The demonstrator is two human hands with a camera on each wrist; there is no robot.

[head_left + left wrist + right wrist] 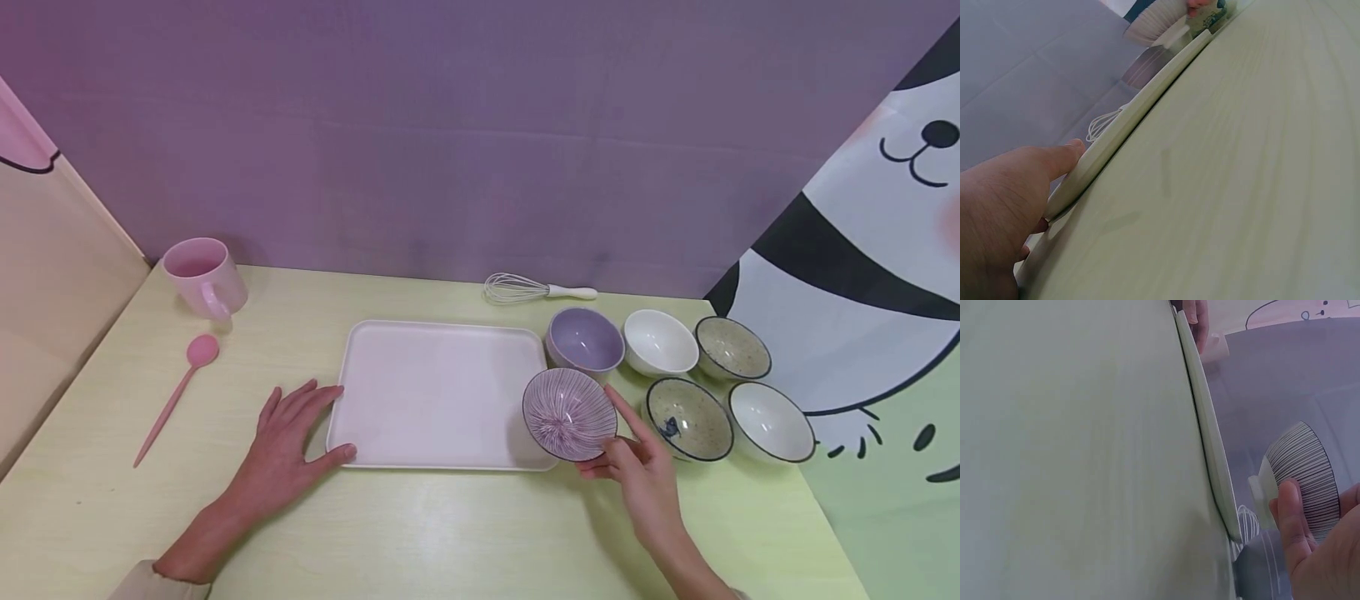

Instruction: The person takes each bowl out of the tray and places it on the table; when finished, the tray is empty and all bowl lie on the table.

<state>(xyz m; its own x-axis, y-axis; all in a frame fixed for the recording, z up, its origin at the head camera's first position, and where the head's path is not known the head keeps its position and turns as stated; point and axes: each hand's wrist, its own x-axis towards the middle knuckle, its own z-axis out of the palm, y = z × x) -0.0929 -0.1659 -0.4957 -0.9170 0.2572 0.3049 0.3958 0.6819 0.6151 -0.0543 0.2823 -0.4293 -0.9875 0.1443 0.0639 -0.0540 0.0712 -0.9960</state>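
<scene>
My right hand point(637, 475) grips a small bowl point(570, 414) with fine purple stripes, its thumb and fingers at the right side. The bowl is held up, tilted, over the right end of a pale rectangular tray point(442, 392). In the right wrist view the striped outside of the bowl point(1307, 465) and its foot show, with the thumb pressed on it. My left hand point(288, 442) lies at the tray's left edge, fingers spread along the side and thumb at the near corner. The left wrist view shows its thumb point(1063, 156) against the tray rim point(1129, 119).
Right of the tray stand a purple bowl point(585, 337), a white bowl point(660, 342), two speckled bowls point(733, 347) point(690, 417) and a dark-rimmed white bowl point(772, 421). A whisk point(536, 289) lies behind. Left are a pink mug point(210, 279) and a pink spoon point(176, 396).
</scene>
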